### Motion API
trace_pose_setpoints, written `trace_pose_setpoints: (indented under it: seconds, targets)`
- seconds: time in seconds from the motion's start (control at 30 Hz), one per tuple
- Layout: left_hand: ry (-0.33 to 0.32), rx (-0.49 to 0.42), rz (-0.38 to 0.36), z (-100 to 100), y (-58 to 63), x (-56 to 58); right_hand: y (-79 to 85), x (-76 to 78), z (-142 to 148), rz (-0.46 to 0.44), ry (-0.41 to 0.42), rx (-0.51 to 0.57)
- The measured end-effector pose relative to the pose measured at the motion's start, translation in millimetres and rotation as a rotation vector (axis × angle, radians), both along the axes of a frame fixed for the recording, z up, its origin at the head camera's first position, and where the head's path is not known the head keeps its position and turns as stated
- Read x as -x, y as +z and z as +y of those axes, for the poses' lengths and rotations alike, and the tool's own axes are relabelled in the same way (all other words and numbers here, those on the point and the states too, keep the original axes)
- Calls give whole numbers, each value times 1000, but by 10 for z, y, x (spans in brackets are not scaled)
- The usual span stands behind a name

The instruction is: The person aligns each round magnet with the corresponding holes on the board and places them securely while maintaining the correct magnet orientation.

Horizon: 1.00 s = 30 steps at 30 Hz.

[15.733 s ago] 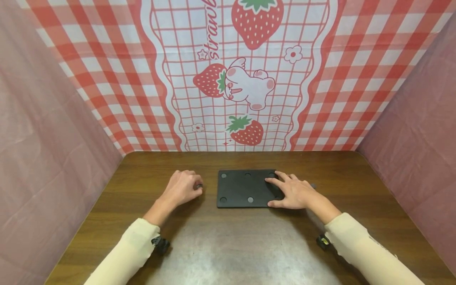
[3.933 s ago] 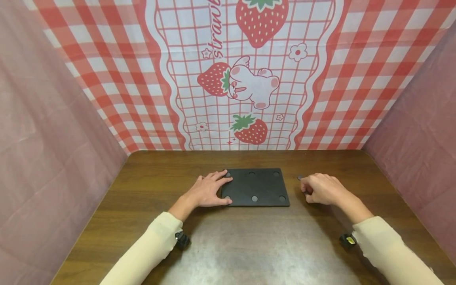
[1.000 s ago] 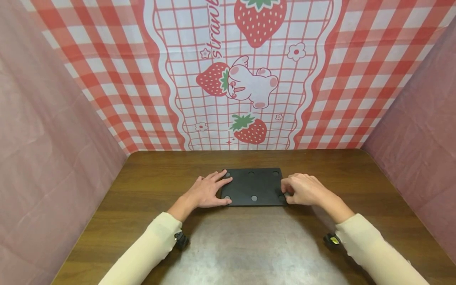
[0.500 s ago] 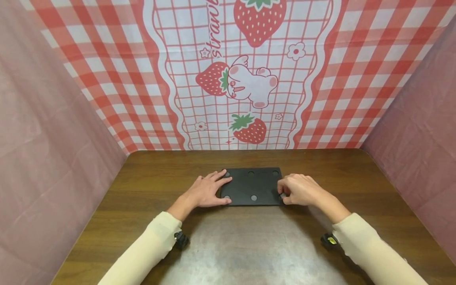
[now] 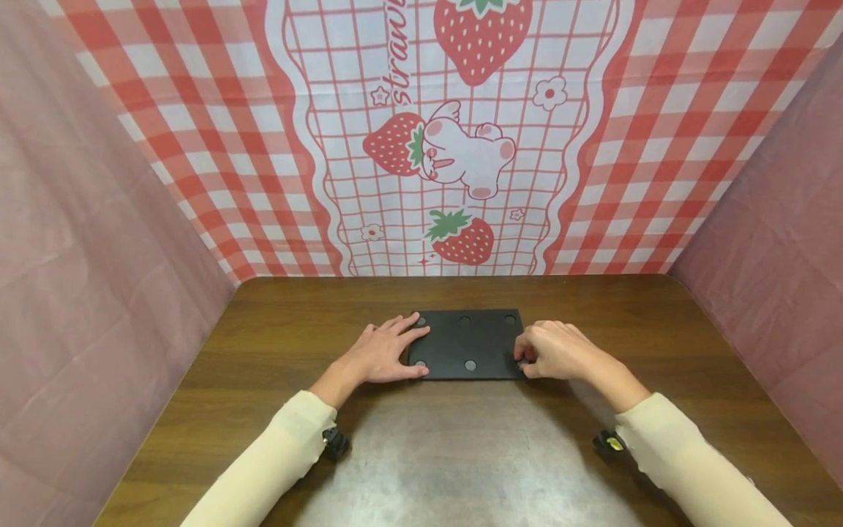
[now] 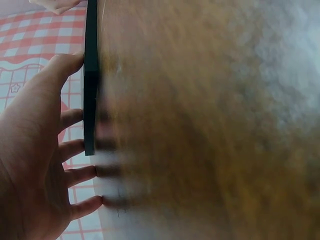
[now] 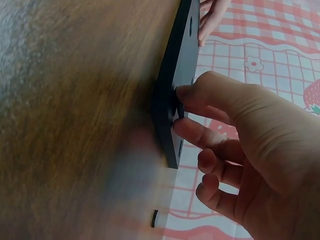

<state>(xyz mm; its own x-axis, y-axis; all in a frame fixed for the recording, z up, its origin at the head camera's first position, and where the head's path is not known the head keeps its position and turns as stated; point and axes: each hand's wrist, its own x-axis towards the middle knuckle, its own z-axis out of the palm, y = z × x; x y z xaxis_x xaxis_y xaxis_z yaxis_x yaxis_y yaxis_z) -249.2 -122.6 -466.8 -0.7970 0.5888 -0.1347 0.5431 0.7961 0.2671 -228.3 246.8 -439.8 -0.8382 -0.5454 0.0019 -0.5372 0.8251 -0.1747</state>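
Slipping is risked by fingertip-only pinch: small disc point(image 7: 180, 109) is held by right hand point(image 5: 556, 351) at near-right corner of black plate point(image 5: 470, 340); plate could be skewed if left hand point(image 5: 382, 355), spread across its left end, is lifted.

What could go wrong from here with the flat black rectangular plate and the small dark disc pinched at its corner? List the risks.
The right hand pinches the small dark disc by its edge, so it might slip or seat crooked.
The flat black rectangular plate might shift if the left hand, spread on its other end, lets up.
Another small, thin dark piece lies loose nearby; the right hand could knock it.
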Motion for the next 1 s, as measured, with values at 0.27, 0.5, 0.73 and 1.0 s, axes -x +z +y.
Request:
trace_pose_setpoints:
  seconds: [0.27, 0.5, 0.73, 1.0]
  targets:
    - [2, 1, -2, 2, 3, 0, -1, 5, 4, 4, 4, 0]
    - [3, 0, -9, 2, 15, 0, -8, 7, 6, 20, 5, -10]
    - [8, 7, -23, 7, 34, -5, -9, 6, 8, 25, 8, -13]
    - [12, 18, -30, 6, 45, 1, -11, 12, 11, 11, 10, -8]
